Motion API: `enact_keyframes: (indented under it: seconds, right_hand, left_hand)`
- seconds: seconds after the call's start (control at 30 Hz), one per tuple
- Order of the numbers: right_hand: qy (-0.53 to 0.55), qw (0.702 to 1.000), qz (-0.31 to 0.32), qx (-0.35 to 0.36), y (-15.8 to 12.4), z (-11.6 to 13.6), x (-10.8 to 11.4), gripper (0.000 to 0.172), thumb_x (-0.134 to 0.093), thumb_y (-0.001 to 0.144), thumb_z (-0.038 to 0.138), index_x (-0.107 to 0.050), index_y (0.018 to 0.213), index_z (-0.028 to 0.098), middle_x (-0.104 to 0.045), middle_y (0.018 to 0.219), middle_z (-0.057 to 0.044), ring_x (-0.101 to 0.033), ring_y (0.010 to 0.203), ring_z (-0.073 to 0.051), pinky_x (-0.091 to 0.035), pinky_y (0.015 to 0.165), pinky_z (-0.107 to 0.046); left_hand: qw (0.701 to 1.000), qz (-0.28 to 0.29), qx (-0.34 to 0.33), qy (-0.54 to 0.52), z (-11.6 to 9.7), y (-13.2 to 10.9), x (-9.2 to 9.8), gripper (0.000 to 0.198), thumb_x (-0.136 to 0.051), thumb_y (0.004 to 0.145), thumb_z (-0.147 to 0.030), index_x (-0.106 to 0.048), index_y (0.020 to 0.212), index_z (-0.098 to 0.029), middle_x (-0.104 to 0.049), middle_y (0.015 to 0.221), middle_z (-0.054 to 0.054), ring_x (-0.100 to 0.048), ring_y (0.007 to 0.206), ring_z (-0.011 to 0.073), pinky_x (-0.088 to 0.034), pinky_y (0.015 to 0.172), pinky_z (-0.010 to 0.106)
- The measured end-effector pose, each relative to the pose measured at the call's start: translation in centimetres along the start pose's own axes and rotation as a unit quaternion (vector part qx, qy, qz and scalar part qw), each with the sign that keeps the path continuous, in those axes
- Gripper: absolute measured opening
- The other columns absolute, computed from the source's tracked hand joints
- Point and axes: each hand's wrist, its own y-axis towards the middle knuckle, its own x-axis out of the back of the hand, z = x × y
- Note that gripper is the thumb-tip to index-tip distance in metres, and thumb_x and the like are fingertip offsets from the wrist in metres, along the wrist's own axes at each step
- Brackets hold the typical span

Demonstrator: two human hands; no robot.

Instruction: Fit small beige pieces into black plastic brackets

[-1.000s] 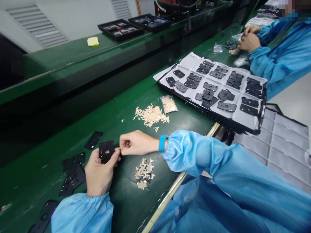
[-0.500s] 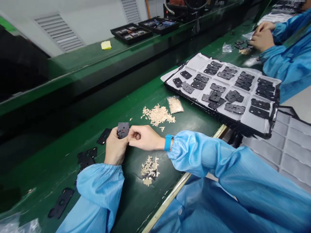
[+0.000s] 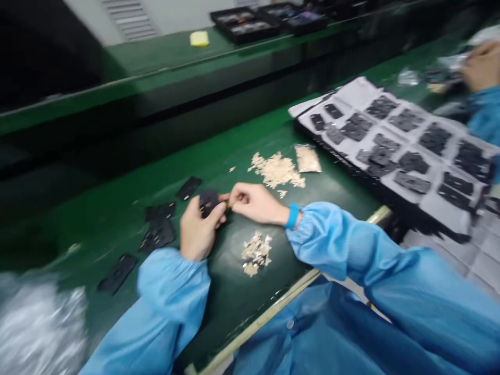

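Observation:
My left hand (image 3: 198, 229) is closed around a flat black plastic part (image 3: 208, 202), its thumb across the near side. The part is blurred, so its small cutouts are hard to read. Right beside it, my right hand (image 3: 258, 203) is closed in a pinch at the part's right edge. A tiny yellowish spot shows at those fingertips, too small to name. Below the hands lies a pile of small metal pieces (image 3: 255, 254). Behind them is a heap of small beige strips (image 3: 277, 171). More black plastic parts (image 3: 158, 232) lie left of my left hand.
A clear bag of beige strips (image 3: 308, 158) lies by the heap. At right stands a white-lined tray (image 3: 390, 130) of black parts. Crumpled clear plastic (image 3: 42, 323) is at lower left. A co-worker's hand (image 3: 482, 67) shows at far right. Black trays (image 3: 244, 25) stand on the back ledge.
The view has shifted, so the bench contents appear farther right and higher. The black part has tilted in my left hand, and its thumb now lies across it. My right hand keeps its pinch.

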Motion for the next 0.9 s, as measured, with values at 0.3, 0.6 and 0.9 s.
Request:
enact_keyframes:
  seconds: [0.3, 0.6, 0.9]
  right_hand:
    - [-0.030, 0.999, -0.001, -0.025, 0.07, -0.39, 0.54, 0.007, -0.063, 0.080, 0.024, -0.060, 0.078, 0.019, -0.061, 0.071, 0.002, -0.053, 0.062, -0.012, -0.042, 0.061, -0.027]
    - [-0.059, 0.998, 0.003, -0.022, -0.22, -0.17, 0.64, 0.006, -0.065, 0.085, 0.023, -0.060, 0.083, 0.020, -0.060, 0.071, 0.002, -0.054, 0.060, -0.012, -0.042, 0.057, -0.026]
    - [-0.116, 0.990, -0.058, 0.057, -0.56, -0.13, 0.84, 0.009, -0.064, 0.092, 0.027, -0.059, 0.086, 0.021, -0.060, 0.072, 0.001, -0.054, 0.059, -0.012, -0.043, 0.054, -0.027]
  left_hand:
    - [0.995, 0.055, 0.001, -0.081, -0.07, 0.15, -0.13, 0.033, -0.079, 0.079, -0.038, -0.061, 0.096, -0.016, -0.070, 0.088, 0.001, -0.054, 0.055, 0.0043, -0.044, 0.053, 0.019]
    - [0.995, 0.049, 0.002, -0.092, -0.30, 0.04, -0.27, 0.027, -0.078, 0.080, -0.029, -0.059, 0.094, -0.016, -0.064, 0.081, -0.003, -0.054, 0.054, 0.0040, -0.044, 0.053, 0.020]
    - [0.995, 0.038, 0.007, -0.093, -0.30, 0.04, -0.28, 0.027, -0.078, 0.081, -0.029, -0.058, 0.094, -0.017, -0.063, 0.079, -0.004, -0.053, 0.053, 0.0042, -0.044, 0.053, 0.020]
